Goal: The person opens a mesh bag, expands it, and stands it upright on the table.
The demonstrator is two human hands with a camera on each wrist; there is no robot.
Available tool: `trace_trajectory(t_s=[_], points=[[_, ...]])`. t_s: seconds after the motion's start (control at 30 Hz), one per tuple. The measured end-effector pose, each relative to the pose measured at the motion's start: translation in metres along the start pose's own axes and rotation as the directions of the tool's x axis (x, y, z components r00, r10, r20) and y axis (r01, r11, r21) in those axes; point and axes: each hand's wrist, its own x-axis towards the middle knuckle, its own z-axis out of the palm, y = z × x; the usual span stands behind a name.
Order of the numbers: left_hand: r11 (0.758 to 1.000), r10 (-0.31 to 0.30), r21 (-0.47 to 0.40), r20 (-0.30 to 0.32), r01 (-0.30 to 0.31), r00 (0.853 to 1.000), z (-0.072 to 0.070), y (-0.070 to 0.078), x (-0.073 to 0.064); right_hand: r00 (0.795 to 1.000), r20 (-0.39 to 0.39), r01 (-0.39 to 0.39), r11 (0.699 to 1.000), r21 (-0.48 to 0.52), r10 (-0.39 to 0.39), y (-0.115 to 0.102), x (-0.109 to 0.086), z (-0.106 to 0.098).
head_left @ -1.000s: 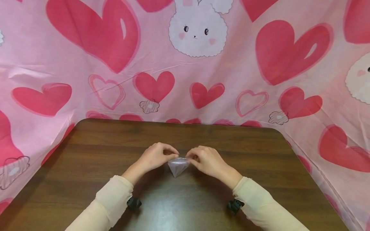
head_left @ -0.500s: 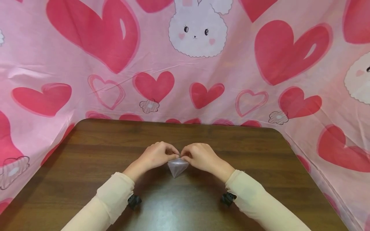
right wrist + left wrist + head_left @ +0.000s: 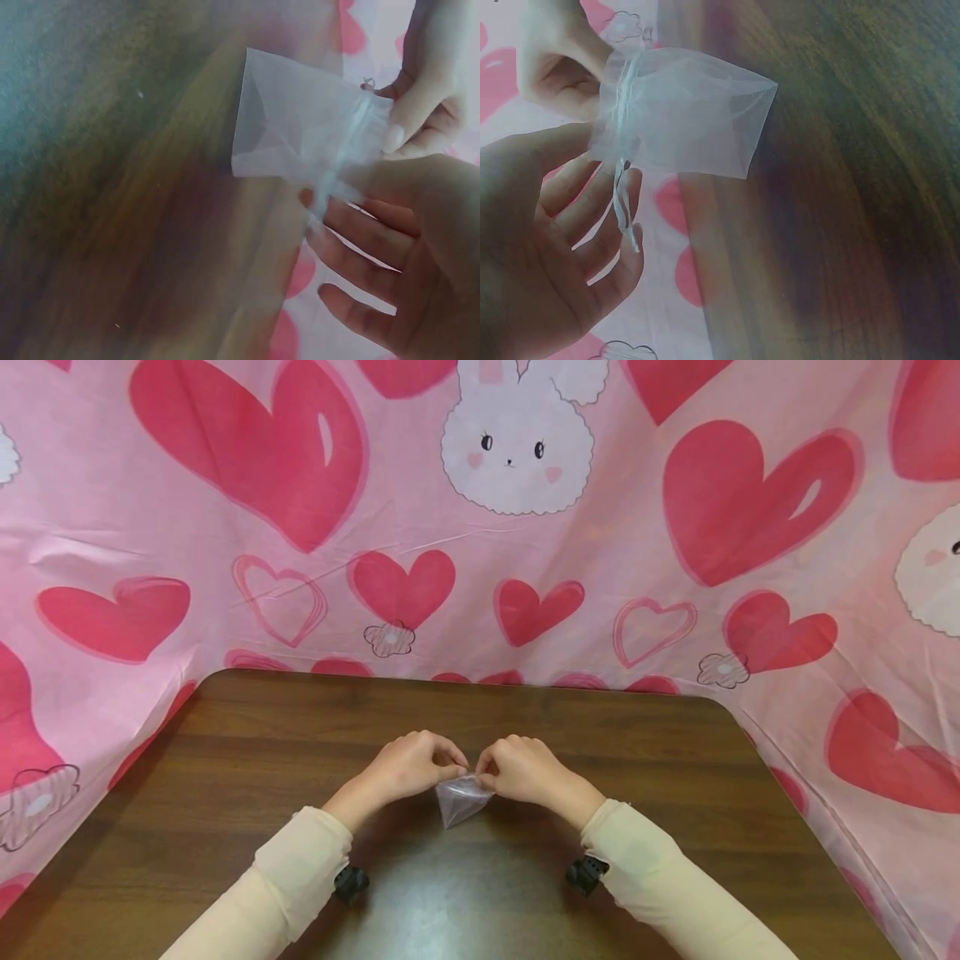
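Observation:
A small sheer white drawstring pouch [image 3: 462, 800] hangs between both hands, its mouth upward and one lower corner pointing down toward the tabletop. My left hand [image 3: 411, 766] pinches the mouth's left edge between thumb and finger; the other fingers lie loosely behind it in the left wrist view. The right hand [image 3: 527, 770] pinches the opposite edge. A white ribbon drawstring [image 3: 622, 199] runs around the neck, and its loop dangles beside the left fingers. Through the mesh of the pouch [image 3: 292, 124] I make out only folds of fabric.
The brown wood-grain table [image 3: 465, 893] extends around the hands. Pink cloth [image 3: 517, 543] printed with hearts and rabbits surrounds its far side and both flanks. A dark wrist camera [image 3: 350, 883] sits at the left cuff, another wrist camera [image 3: 587, 874] at the right.
The right hand has shifted left to the pouch's mouth, then slightly back down, still pinching. The left hand barely moved. The pouch's lower corner has tipped slightly left and down.

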Motion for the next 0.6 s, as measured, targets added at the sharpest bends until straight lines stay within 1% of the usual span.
trace_trajectory(t_s=[0.13,0.23,0.3,0.47,0.6], points=[[1.0,-0.001,-0.002,0.02,0.001,1.0,0.001,0.002,-0.001,0.999,-0.049,-0.018,1.0,0.023,0.019,-0.001,-0.001,0.004],[1.0,-0.002,0.018,0.021,0.001,1.0,0.002,0.002,-0.001,0.996,-0.083,-0.03,1.0,0.008,0.031,-0.003,-0.004,0.005],[1.0,-0.003,0.031,0.015,0.003,1.0,0.003,0.003,-0.002,0.996,-0.089,-0.029,1.0,-0.007,0.028,-0.005,-0.006,0.005],[1.0,-0.002,0.03,0.024,0.001,1.0,0.002,0.004,-0.002,0.999,-0.036,-0.007,1.0,-0.026,0.006,-0.007,-0.013,0.005],[0.999,-0.013,0.033,0.068,0.011,0.998,0.002,0.005,-0.003,1.0,-0.005,-0.009,0.999,-0.032,0.009,-0.004,-0.016,0.005]])
